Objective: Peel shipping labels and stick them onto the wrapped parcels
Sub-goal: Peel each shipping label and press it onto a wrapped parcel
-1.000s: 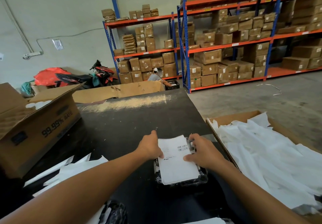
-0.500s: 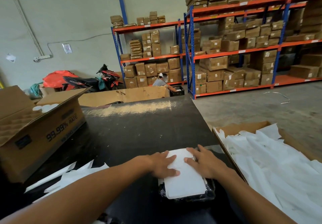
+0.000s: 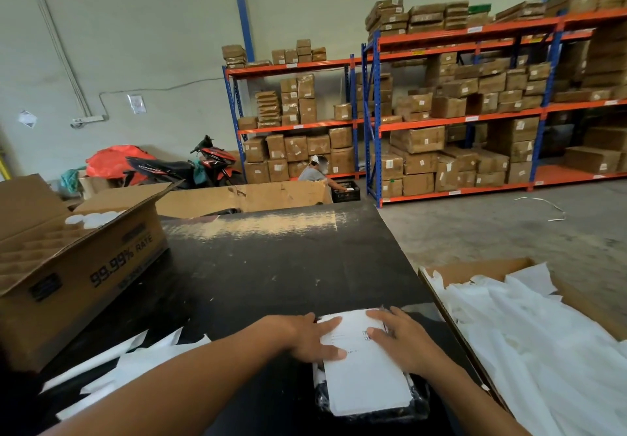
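A white shipping label [image 3: 366,378] lies on top of a black-wrapped parcel [image 3: 417,405] on the black table [image 3: 271,266], near its front edge. My left hand [image 3: 308,337] rests flat on the label's left side, fingers spread. Across from it, my right hand [image 3: 402,340] presses flat on the label's upper right corner. Both hands lie on the label without gripping anything. Only the parcel's dark plastic rim shows around the label.
An open cardboard box [image 3: 78,266] stands at the table's left. White backing sheets [image 3: 112,367] lie by my left arm. At the right is a carton [image 3: 475,272] full of white paper waste [image 3: 543,350]. Shelves of boxes [image 3: 458,123], a motorbike [image 3: 190,167] and a crouching person [image 3: 317,171] are beyond.
My hands went from holding the label at its top edges to lying flat on it. The left hand has slid along the label's left side, and the head view has tilted up.
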`<state>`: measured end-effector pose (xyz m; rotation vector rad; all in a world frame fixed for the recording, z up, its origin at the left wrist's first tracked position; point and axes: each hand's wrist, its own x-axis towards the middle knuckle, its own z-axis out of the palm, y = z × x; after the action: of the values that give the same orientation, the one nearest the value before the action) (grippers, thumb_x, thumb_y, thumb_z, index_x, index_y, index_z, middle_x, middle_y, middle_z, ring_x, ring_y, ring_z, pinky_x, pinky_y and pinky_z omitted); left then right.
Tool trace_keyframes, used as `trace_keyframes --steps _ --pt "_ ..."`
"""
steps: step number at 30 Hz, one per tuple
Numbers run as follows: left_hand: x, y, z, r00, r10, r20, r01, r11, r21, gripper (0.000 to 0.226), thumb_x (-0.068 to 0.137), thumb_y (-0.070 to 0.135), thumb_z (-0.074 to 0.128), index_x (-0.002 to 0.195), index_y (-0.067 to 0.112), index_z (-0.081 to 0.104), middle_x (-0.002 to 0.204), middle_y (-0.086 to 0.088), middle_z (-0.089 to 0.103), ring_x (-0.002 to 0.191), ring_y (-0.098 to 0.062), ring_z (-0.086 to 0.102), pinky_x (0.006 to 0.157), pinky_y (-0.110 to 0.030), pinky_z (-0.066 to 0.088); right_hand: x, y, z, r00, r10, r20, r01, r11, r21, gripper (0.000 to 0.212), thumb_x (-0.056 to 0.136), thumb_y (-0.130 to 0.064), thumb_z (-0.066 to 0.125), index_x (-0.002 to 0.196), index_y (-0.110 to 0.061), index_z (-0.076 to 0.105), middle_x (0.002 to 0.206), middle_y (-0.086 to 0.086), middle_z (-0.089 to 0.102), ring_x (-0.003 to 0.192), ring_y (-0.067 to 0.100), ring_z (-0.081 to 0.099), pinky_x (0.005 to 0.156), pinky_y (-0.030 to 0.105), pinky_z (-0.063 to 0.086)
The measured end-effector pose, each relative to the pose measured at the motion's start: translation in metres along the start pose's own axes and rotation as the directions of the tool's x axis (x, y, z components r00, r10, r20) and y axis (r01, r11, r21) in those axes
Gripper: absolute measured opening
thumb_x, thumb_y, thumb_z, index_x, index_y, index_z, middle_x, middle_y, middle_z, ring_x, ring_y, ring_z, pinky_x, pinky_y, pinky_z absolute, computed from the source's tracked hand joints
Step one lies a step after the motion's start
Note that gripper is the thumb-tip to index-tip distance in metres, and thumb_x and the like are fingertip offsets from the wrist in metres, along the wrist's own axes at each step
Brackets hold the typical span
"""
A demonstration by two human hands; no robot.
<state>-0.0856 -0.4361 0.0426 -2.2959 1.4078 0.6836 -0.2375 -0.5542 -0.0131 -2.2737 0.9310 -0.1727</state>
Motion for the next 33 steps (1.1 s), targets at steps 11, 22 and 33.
trace_keyframes --steps 11,22,33 --pt "-0.025 0.008 0.008 0.994 0.058 0.096 -0.048 0.994 -0.097 0.105 0.081 0.069 0.054 0.148 0.035 -0.020 0.162 -0.005 0.013 0.147 -0.027 0.017 0.119 -0.040 0.015 -0.017 0.006 0.002 1.000 -0.013 0.004 0.012 0.984 0.179 0.070 0.086 -0.038 0.062 0.146 -0.029 0.026 0.159 -0.002 0.014 0.141 0.019 0.029 0.112 0.037 0.034" --pt "-0.035 0.024 0.014 0.994 0.059 0.087 -0.063 0.997 0.042 0.112 0.083 0.065 0.054 0.146 0.020 -0.028 0.158 -0.016 0.020 0.143 -0.034 0.025 0.117 -0.042 0.023 -0.041 0.007 -0.003 0.985 -0.085 0.153 0.064 0.988 0.138 0.088 0.080 -0.047 0.066 0.148 -0.026 0.014 0.159 -0.006 0.003 0.144 0.019 0.019 0.114 0.035 0.027" --pt "-0.040 0.031 0.012 0.997 0.034 0.066 -0.036 0.999 0.028 0.116 0.080 0.068 0.056 0.147 0.018 -0.025 0.160 -0.012 0.019 0.145 -0.031 0.023 0.116 -0.039 0.021 -0.054 0.014 -0.006 0.968 -0.155 0.198 0.139 0.986 0.092 0.091 0.078 -0.053 0.066 0.148 -0.028 0.014 0.159 -0.006 -0.001 0.144 0.021 0.017 0.114 0.034 0.027"
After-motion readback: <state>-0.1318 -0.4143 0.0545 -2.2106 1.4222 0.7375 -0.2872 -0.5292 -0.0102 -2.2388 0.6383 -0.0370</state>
